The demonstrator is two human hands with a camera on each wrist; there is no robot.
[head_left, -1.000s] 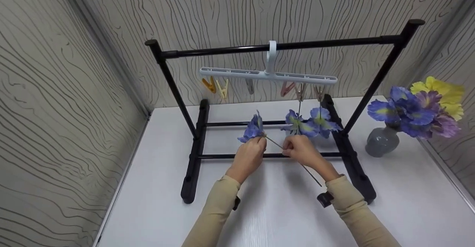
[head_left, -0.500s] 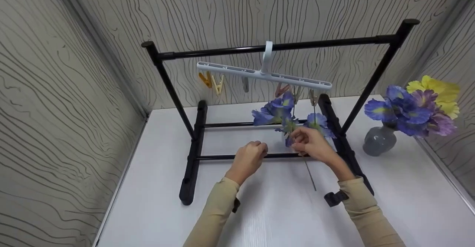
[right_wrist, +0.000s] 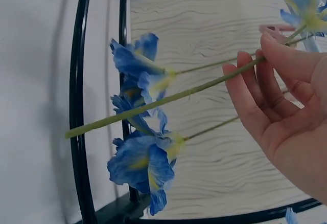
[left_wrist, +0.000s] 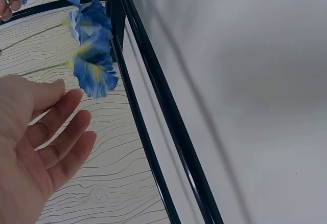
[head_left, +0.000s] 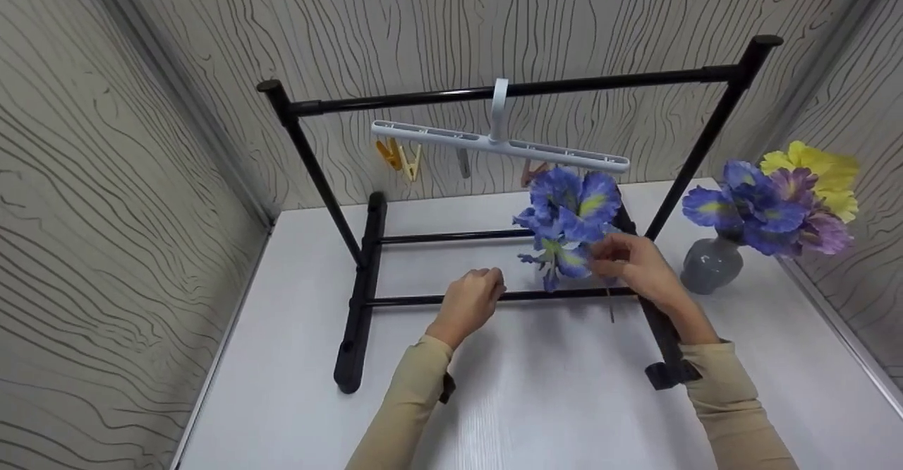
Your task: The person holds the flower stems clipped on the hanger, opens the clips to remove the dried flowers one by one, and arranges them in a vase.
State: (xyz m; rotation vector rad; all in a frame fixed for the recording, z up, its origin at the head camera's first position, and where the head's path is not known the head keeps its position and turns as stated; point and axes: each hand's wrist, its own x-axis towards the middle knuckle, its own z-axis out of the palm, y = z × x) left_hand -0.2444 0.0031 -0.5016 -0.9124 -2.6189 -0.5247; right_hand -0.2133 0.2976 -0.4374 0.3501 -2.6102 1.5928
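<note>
My right hand [head_left: 638,271] pinches the green stem [right_wrist: 153,104] of an artificial blue iris between thumb and fingers. Its blossom [right_wrist: 301,1] points up, near the hanger's right half. The stem's lower end is free. Two more blue irises hang head down close by, one with its bloom [right_wrist: 145,165] beside the held stem and another bloom [right_wrist: 135,63] above it in the right wrist view. In the head view the held blossom partly covers them. My left hand [left_wrist: 43,132], fingers loosely bent and holding nothing, is over the rack's front lower bar, left of the flowers.
A pale blue hanger [head_left: 437,133] hooks over the black rack's top bar [head_left: 409,97], its right end tilted down. Below it dangle orange [head_left: 388,154], yellow [head_left: 410,164], grey [head_left: 463,162] and pink [head_left: 530,173] clothespins. A grey vase [head_left: 712,265] of irises stands right of the rack.
My left hand has let go of the iris just under its bloom. My right hand has turned the flower bloom-up and carried it right. The hanger's right end has dipped.
</note>
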